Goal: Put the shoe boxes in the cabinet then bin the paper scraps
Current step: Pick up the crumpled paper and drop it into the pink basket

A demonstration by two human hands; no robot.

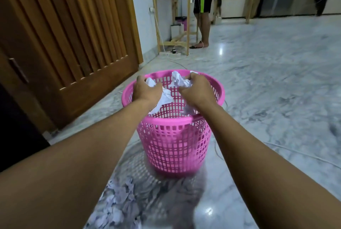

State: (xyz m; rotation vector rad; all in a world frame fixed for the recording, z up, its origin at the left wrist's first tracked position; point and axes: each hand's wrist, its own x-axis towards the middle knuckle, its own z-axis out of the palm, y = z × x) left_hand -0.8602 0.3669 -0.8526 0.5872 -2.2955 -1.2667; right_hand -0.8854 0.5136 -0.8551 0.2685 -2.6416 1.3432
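Binning step: paper over the bin.
Our left hand (146,90) and right hand (197,90) each clutch crumpled paper (178,80) above the pink bin (173,136); next we release, then gather scraps (118,208) at 7 o'clock.

The pink bin (173,136) mouth lies open below; wooden door (73,35) crowds left, bare floor (276,90) right.

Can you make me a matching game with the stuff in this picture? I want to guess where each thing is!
Things:
1. pink basket
2. crumpled paper
3. paper scraps
4. wooden door

Places:
A. lying loose on the floor near the camera
B. held in both hands
C. on the left of the room
D. standing on the marble floor

Pairs: 1-D, 2-B, 3-A, 4-C
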